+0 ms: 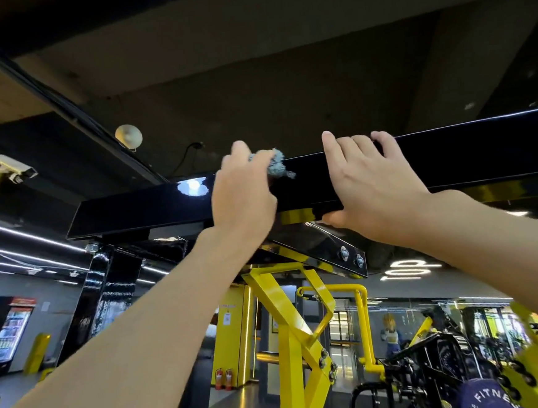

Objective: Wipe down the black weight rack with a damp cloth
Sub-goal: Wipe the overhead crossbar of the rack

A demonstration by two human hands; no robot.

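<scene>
- Overhead, the glossy top beam of the black weight rack point(139, 207) runs left to right under a dark ceiling.
- The left hand point(244, 189) curls its fingers around a grey-blue cloth point(276, 166), held against the beam's upper edge.
- Just to its right, the right hand point(369, 183) grips the beam, fingers over the top, thumb beneath.
- A yellow frame point(287, 331) stands below, and a security camera point(17, 169) is mounted far left.

cloth point(277, 166) apparently mostly hidden, rack point(133, 208) cropped right
</scene>
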